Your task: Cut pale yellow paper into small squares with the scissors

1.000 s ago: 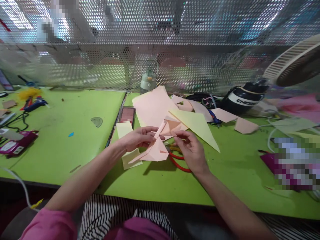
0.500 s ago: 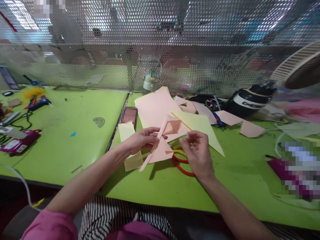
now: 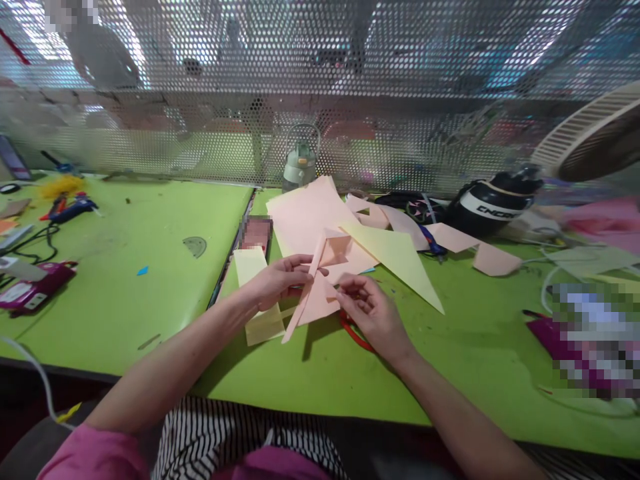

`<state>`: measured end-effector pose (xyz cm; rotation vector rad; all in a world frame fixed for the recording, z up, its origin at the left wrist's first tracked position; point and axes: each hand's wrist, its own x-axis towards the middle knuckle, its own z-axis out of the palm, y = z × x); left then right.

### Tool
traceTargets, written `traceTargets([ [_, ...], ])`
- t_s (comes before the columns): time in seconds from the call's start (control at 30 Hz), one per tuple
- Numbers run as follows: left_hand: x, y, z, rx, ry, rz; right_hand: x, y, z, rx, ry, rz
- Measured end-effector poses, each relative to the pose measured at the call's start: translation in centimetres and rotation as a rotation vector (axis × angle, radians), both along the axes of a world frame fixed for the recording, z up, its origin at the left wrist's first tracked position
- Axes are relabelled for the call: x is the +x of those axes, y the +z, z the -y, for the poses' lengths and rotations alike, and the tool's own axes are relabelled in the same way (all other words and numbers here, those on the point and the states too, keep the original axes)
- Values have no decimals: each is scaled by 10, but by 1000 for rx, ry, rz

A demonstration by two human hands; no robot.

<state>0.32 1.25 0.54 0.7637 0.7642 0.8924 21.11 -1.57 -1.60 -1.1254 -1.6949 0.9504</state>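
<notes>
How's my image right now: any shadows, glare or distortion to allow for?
In the head view, a shadow falls below the folded pink paper on the green table; bright light glares behind the perforated screen; the fan looks stretched at the right edge; pixelated patches mask some areas.

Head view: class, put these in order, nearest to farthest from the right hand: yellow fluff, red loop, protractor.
From the right hand:
1. Red loop: just beside the hand, partly hidden by it.
2. Protractor: off to the left, flat on the green table.
3. Yellow fluff: far left, toward the back.
</notes>
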Motion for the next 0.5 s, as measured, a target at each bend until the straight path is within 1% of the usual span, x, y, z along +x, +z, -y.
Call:
traceTargets([
  [0.07,0,0,0,3,-2,-6,0,0,0,0,-5,2],
  [0.17,-1,0,1,3,-20,-14,2,1,0,-25,-62,-46],
  [0.3,-3,2,3,0,-119,-38,3,4,-1,-92,-140,-180],
  [0.4,-4,2,5,22,-213,-75,4,5,-3,-127,-139,-225],
  [0.5,-3,0,6,51,-247,-107,5,4,-3,-131,-133,-227],
])
